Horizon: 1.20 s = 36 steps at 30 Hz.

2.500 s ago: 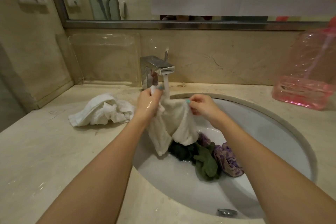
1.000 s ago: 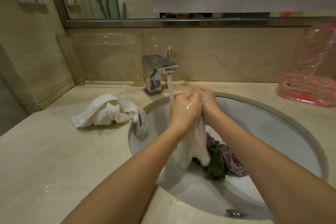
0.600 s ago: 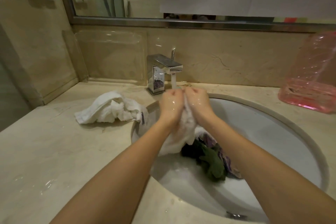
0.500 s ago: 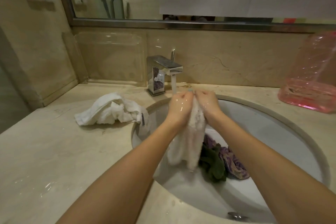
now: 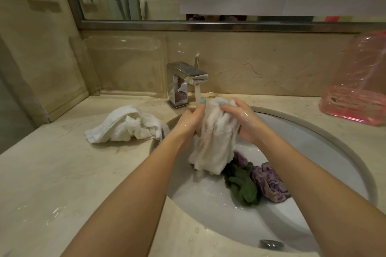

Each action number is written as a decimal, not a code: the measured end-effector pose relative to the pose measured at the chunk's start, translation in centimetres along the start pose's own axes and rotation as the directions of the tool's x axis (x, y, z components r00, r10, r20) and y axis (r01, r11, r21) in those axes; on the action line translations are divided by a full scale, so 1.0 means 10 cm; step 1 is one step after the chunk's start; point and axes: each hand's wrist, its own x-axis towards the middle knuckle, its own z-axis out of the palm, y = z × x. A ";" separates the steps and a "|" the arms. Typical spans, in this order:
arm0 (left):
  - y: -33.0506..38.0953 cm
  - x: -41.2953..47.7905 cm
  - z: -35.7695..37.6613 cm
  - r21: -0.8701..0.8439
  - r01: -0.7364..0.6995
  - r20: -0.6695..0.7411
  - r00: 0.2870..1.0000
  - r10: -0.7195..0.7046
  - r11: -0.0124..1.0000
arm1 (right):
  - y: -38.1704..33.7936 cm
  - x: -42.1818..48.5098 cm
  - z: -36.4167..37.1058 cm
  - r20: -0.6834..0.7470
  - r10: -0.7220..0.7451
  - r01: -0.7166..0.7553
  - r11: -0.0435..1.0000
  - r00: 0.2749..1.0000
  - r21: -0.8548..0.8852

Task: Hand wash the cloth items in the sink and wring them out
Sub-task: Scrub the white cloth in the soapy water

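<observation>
While water pours from the faucet (image 5: 188,77) at the back of the sink (image 5: 342,144), the head view catches both hands raised beside the stream with one piece between them. The left hand (image 5: 191,120) and the right hand (image 5: 242,119) each curl their fingers round the bunched top of a white cloth (image 5: 213,146), and its sodden tail hangs down into the basin. That one looks mid-wash, with no twist in it yet, so the wringing is to come. Below it, on the basin floor, a green cloth (image 5: 242,185) and a purple cloth (image 5: 269,183) lie crumpled and touching, apparently waiting their turn. Off to the left, a white towel (image 5: 125,125) sits heaped on the counter (image 5: 62,173) at the sink's edge. It is probably finished and set aside, though that is only a guess, which would leave roughly three pieces to see through.
</observation>
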 end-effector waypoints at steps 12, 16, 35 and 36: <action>0.01 -0.12 -0.13 0.314 0.062 0.278 0.948 -0.154 0.947 | -0.12 0.09 -0.22 -0.208 -0.047 0.129 0.906 0.977 0.403; 0.06 -0.09 -0.19 -0.182 -0.022 0.141 0.989 0.048 0.983 | 0.04 0.07 -0.28 -0.231 0.048 -0.036 0.998 0.972 0.055; 0.09 -0.04 -0.07 0.471 -0.191 -0.349 0.856 0.381 0.861 | 0.01 -0.01 -0.05 0.010 -0.068 0.068 0.955 0.998 -0.289; 0.10 -0.04 -0.01 0.432 -0.185 -0.357 0.864 0.356 0.883 | 0.01 0.00 0.02 -0.072 -0.079 0.058 0.963 0.994 -0.262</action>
